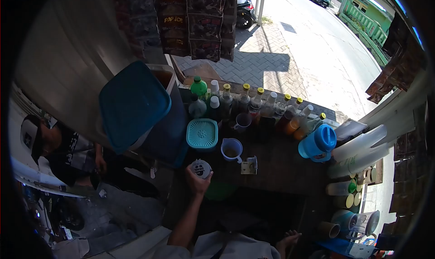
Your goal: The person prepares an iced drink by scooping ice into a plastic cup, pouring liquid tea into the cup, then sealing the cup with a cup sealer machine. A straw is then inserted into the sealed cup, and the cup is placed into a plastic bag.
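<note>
The left hand point(198, 181) is closed around 1 small round can point(200, 168) at the near edge of the counter point(281, 168), beside the white cup point(231, 149), while the right hand point(290, 237) sits low, fingers spread and empty, so in my judgement the can is best kept upright and steady.

Just ahead of our left hand point(198, 177) stand the teal strainer point(202, 133) and measuring cup point(231, 149); right of them we find bare counter point(281, 168) (dark, but open) up to the blue jug point(317, 143) and bottle row point(253, 105).
</note>
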Demonstrator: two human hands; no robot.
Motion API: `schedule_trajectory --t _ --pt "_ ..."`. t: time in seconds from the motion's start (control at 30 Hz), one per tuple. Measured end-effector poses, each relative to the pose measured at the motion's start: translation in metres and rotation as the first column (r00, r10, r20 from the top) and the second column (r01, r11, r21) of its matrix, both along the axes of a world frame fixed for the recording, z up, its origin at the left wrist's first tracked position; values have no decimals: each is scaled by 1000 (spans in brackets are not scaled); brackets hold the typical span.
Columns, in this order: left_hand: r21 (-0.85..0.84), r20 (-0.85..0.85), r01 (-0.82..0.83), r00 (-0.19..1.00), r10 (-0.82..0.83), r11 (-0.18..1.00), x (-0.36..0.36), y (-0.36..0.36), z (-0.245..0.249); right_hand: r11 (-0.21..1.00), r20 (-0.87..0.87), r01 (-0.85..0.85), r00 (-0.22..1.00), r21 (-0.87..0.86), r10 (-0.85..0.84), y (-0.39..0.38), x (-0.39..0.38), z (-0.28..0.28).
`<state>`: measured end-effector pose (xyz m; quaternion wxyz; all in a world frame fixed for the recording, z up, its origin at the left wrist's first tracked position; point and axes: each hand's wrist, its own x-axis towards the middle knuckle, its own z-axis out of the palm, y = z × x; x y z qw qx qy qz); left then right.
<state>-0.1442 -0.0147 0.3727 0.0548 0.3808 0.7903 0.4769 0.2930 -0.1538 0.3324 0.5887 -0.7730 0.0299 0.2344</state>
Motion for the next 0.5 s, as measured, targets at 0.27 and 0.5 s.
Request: schedule_trajectory --t 0.27,0.5 --pt "-27 -28 53 998 -54 998 -9 5 -9 978 53 -210 976 2 210 31 -42 30" --pt "-30 -19 96 995 -97 995 -13 -4 -6 918 27 -392 919 -62 394 41 -43 15"
